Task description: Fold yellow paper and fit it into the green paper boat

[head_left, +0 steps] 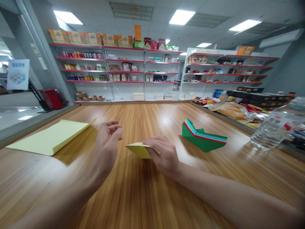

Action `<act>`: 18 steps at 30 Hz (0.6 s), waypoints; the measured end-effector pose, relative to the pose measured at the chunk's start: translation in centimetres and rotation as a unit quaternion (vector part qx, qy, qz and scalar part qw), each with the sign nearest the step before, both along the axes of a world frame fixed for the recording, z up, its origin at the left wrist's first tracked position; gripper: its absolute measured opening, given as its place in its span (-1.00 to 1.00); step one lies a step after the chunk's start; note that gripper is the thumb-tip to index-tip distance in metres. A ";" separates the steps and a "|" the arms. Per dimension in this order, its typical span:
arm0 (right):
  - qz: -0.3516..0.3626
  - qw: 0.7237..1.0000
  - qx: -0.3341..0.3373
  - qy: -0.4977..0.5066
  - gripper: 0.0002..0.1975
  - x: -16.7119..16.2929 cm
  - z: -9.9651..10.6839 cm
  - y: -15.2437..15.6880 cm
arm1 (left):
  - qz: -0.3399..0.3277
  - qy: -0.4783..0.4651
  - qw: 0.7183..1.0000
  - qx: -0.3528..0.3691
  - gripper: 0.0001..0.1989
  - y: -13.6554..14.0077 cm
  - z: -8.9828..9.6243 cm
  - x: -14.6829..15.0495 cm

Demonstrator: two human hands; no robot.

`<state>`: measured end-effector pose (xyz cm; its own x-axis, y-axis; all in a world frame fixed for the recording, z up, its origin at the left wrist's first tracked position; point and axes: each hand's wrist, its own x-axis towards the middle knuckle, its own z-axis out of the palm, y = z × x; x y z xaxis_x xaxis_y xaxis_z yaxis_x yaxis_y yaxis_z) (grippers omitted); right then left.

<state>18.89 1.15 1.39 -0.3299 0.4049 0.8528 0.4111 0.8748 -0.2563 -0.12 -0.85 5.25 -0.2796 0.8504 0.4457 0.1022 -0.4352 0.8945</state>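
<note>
A small folded piece of yellow paper (139, 150) is pinched in my right hand (165, 155), just above the wooden table (128, 194). My left hand (107, 143) is to the left of it, apart from the paper, with its fingers loosely curved and nothing in them. Beyond that hand, a larger yellow sheet (51, 136) lies on the table with creased, raised edges. To the right stands a folded green paper boat (205, 140) with red, white and light blue stripes along its rim.
A clear plastic bottle (269, 130) stands at the right side of the table. Past the right edge are snack packets (231, 109) and black boxes (257, 98). Stocked shelves (124, 71) line the back, and a red box (51, 98) stands at the far left.
</note>
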 end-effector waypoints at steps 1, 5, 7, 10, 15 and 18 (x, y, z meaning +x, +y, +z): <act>-0.006 1.000 0.006 0.005 -0.80 0.1 0.1 -0.1 | -0.020 -0.058 0.996 -0.063 -0.67 0.5 -0.9 0.4; 0.000 0.999 0.048 0.002 -0.77 0.3 0.4 -0.2 | -0.211 -0.283 0.905 -0.236 -0.68 1.3 -3.2 1.2; 0.022 0.998 0.061 -0.016 -0.76 0.2 0.3 -0.2 | -0.293 -0.328 0.860 -0.259 -0.69 1.0 -3.5 1.2; 0.069 0.994 0.065 -0.059 -0.73 0.1 0.0 -0.1 | -0.317 -0.353 0.838 -0.270 -0.77 0.7 -3.5 0.9; 0.090 0.989 0.056 -0.104 -0.70 -0.1 -0.3 0.2 | -0.312 -0.342 0.853 -0.243 -0.82 0.9 -4.2 0.6; 0.091 0.988 0.052 -0.113 -0.71 -0.1 -0.5 0.3 | -0.312 -0.324 0.861 -0.238 -0.80 1.0 -4.3 0.5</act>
